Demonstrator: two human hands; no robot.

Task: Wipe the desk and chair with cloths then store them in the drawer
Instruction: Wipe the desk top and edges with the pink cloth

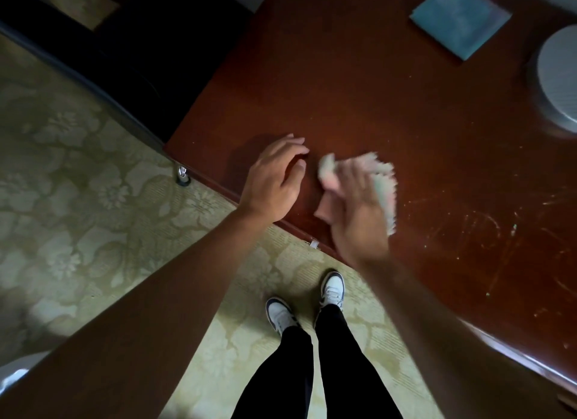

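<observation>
Head view, worktop: dark red-brown wooden worktop (pixel 359 84), glossy, with pale scratches and specks toward its right side; its near edge runs diagonally above the patterned carpet (pixel 78 175).
Head view, cloth in use: a pale pink-and-green cloth (pixel 382 184) lies bunched on the worktop near the front edge, under the right hand (pixel 356 209); blurred, so the weave is not readable.
Right hand: palm down over the cloth, fingers (pixel 349 173) curled round it, as far as the blur allows.
Left hand: left hand (pixel 274 181) hovers just beside the cloth, fingers loosely apart, holding nothing; whether it touches the wood I cannot tell.
Second cloth: a folded blue cloth (pixel 459 19) lies flat at the far side of the worktop, well apart from both hands, untouched.
Other item: a round grey object (pixel 559 75) sits at the right edge, partly out of frame.
Handling, judged: both cloths look light, soft and limp; they crumple, so a gathered fistful gives more control than an edge pinch. Not fragile. Likely slides easily on the glossy wood, so downward pressure matters.
Grip for blue cloth, judged: take it flat across the fold to keep it squared.
Drawer, chair: neither identifiable in this view.
</observation>
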